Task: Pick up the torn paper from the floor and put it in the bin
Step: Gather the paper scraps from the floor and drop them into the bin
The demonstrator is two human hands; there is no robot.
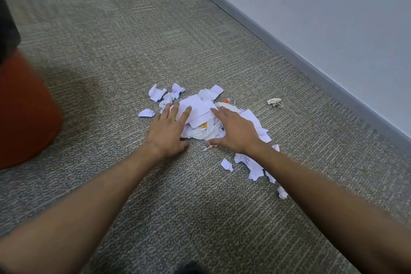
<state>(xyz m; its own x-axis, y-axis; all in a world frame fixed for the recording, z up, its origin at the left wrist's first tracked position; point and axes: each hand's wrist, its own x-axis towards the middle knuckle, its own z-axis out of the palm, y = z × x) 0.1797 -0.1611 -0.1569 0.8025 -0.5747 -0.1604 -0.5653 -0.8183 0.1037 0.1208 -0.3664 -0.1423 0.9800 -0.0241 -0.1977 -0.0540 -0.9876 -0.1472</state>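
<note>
Both arms are bare and extend forward from the lower corners of the view, converging toward the centre. The left hand (169,128) is palm down with the fingers spread and extended forward; the thumb points inward, toward the other hand. The right hand (235,131) is also palm down, fingers extended and slightly apart, thumb angled inward. Both wrists are straight, in line with the forearms. The hands are near each other but do not touch. Neither hand is closed.

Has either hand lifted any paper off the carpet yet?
No: the left hand and right hand lie flat and open on the paper pile, grasping nothing.
</note>
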